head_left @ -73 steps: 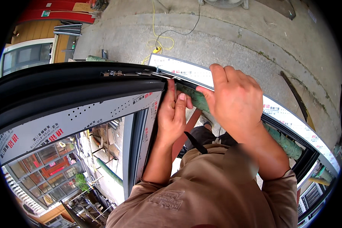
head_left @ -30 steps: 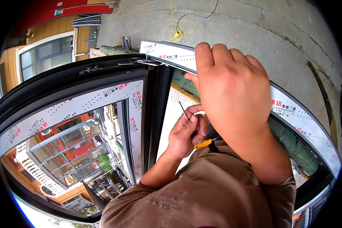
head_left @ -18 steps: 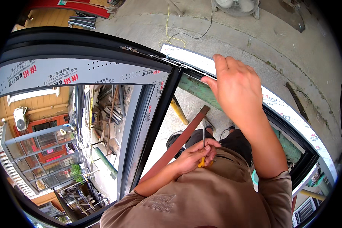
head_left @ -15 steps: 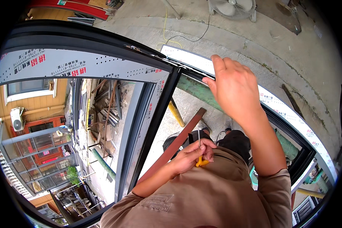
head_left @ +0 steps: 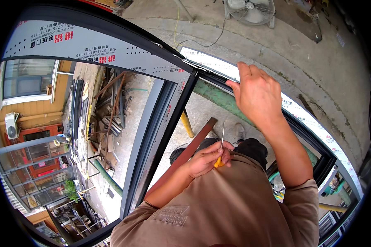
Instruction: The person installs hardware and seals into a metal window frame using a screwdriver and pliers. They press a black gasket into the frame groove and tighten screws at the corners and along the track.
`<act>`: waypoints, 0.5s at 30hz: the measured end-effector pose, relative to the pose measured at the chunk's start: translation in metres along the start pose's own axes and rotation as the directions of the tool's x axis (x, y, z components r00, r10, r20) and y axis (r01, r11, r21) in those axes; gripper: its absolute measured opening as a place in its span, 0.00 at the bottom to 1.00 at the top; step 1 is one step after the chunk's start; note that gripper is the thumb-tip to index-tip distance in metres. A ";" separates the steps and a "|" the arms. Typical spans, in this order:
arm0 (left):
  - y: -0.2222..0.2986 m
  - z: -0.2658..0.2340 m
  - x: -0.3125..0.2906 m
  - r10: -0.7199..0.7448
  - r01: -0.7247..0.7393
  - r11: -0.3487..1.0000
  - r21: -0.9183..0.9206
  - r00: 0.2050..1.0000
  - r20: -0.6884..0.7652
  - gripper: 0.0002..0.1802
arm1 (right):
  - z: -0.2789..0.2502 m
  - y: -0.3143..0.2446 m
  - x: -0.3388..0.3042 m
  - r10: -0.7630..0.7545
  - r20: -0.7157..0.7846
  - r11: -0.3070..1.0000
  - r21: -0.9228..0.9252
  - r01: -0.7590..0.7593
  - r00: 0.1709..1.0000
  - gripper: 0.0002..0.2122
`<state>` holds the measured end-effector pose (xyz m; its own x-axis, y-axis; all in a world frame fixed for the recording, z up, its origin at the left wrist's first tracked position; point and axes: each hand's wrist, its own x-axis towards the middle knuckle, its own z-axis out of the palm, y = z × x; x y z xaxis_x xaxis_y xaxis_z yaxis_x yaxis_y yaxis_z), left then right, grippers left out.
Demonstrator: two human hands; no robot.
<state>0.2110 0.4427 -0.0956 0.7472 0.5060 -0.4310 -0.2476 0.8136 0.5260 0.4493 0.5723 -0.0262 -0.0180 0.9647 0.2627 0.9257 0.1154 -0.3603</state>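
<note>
A tan short-sleeved shirt point(head_left: 231, 206) with a faint printed chest mark is worn; dark trousers point(head_left: 251, 146) are seen below.

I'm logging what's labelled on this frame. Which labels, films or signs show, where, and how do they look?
Protective film: along the frame's upper bar, a white strip with red and black print.
Second film: on the frame edge beyond the right hand, white with small red marks.
No screens or packages.
</note>
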 end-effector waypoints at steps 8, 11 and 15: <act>0.011 0.002 0.003 -0.018 0.019 0.955 0.296 1.000 -0.006 0.26 | 0.003 0.001 0.001 -0.041 0.010 0.996 -0.079 0.042 0.999 0.21; 0.025 0.006 0.004 0.159 -0.145 0.981 0.132 0.982 -0.101 0.29 | 0.002 0.003 0.001 -0.045 0.020 0.996 -0.071 0.046 0.999 0.22; 0.052 0.016 0.011 0.289 -0.218 0.894 0.392 0.948 -0.131 0.33 | 0.000 0.004 0.002 -0.047 0.010 0.997 -0.054 0.047 0.999 0.22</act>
<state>0.2169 0.4858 -0.0613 0.5561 0.7524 -0.3530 -0.1428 0.5049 0.8513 0.4533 0.5746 -0.0270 -0.0650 0.9606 0.2703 0.9430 0.1477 -0.2983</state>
